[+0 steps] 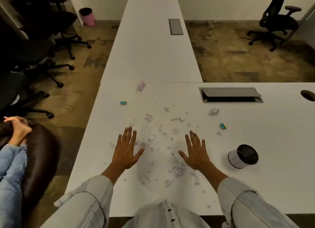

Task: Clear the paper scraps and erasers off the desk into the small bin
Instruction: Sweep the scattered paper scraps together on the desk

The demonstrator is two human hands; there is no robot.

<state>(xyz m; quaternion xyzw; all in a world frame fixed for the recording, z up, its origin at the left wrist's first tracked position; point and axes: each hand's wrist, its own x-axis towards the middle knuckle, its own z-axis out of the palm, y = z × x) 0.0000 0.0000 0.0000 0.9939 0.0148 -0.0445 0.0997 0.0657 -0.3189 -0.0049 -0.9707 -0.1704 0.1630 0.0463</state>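
Observation:
Several small paper scraps [163, 135] lie scattered over the white desk [272, 185] in front of me. One crumpled ball [141, 86] sits at the far edge, another [213, 111] to the right. A blue-and-yellow eraser [123, 102] lies far left, a second eraser [223, 126] on the right. The small white bin [242, 157] with a dark inside stands upright at the right. My left hand [127, 150] and my right hand [196, 151] hover flat over the scraps, fingers spread, holding nothing.
A cable hatch [231, 95] is set in the desk behind the scraps, with a round cable hole [307, 95] further right. A second desk [151, 40] extends away. A seated person's hand and jeans [12, 142] are at my left. Office chairs [42, 45] stand on the floor.

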